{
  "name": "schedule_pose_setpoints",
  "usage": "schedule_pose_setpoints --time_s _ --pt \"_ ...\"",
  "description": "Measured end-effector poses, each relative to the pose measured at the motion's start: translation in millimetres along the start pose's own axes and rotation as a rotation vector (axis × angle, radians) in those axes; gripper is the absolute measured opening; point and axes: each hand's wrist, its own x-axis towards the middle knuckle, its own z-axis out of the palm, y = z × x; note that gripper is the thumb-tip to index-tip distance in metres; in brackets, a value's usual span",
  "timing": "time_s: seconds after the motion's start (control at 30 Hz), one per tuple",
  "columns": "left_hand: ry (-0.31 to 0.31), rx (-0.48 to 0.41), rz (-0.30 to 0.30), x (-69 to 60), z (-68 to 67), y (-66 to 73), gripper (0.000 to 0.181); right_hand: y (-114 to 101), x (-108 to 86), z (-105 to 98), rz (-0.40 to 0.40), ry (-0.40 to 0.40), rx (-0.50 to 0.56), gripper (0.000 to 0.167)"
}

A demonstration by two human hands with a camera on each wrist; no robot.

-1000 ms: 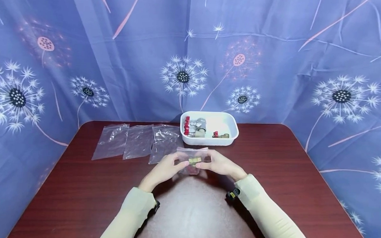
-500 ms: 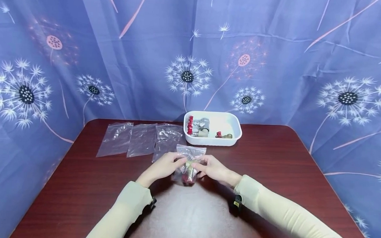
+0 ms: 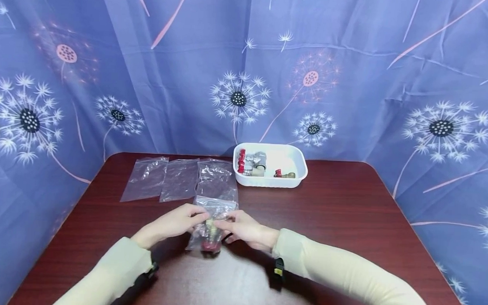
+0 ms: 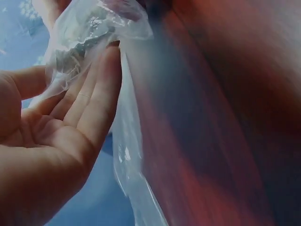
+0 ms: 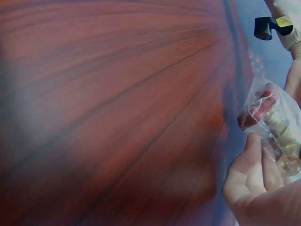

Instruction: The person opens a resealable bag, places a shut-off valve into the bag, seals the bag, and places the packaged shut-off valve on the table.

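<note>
In the head view a clear zip bag (image 3: 218, 204) with a brass valve (image 3: 211, 246) inside hangs just above the table, the valve's red handle at the bottom. My left hand (image 3: 176, 223) pinches the bag's left side between thumb and fingers. On the other side my right hand (image 3: 247, 229) pinches the bag around the valve's brass body. The left wrist view shows my left fingers (image 4: 96, 94) behind the crinkled plastic. Through the plastic in the right wrist view, the red handle (image 5: 263, 107) and brass body are visible.
Flat clear zip bags (image 3: 144, 178) lie side by side at the back left, the nearest partly behind the held bag. A white tray (image 3: 273, 183) at the back holds grey-bodied valves with red handles (image 3: 241, 161) and a small brass valve (image 3: 286, 174). A patterned curtain surrounds the table.
The valve has turned from lying sideways to upright in the bag, red handle down. Both hands have moved left and nearer with the bag, in front of the flat bags.
</note>
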Motion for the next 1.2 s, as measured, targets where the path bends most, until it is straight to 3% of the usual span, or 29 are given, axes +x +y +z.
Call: schedule_pose_setpoints --time_s 0.07,0.17,0.37,0.57,0.73,1.0,1.2 --pt "0.005 -0.103 -0.053 -11.1 -10.3 -5.0 0.028 -5.0 9.3 16.1 0.018 0.002 0.004 0.023" --pt "0.047 -0.152 -0.118 -27.0 -28.4 -10.7 0.029 -11.4 25.4 41.1 0.035 0.0 0.033 0.024" --pt "0.182 -0.101 -0.212 -56.4 -64.5 -24.6 0.033 -22.9 60.7 89.7 0.072 0.005 0.128 0.02" --pt "0.288 -0.094 -0.308 -82.3 -93.0 -44.4 0.035 -36.3 87.7 141.0 0.113 0.084 0.202 0.012" --pt "0.315 -0.042 -0.358 -96.5 -103.1 -55.8 0.033 -35.6 96.4 162.0 0.173 0.096 0.274 0.009" --pt "0.228 -0.038 -0.414 -112.3 -101.1 -74.3 0.032 -20.1 96.5 173.8 0.235 0.048 0.282 0.009" --pt "0.207 -0.049 -0.443 -116.8 -98.8 -77.6 0.03 -18.1 96.0 176.7 0.237 0.044 0.282 0.009"
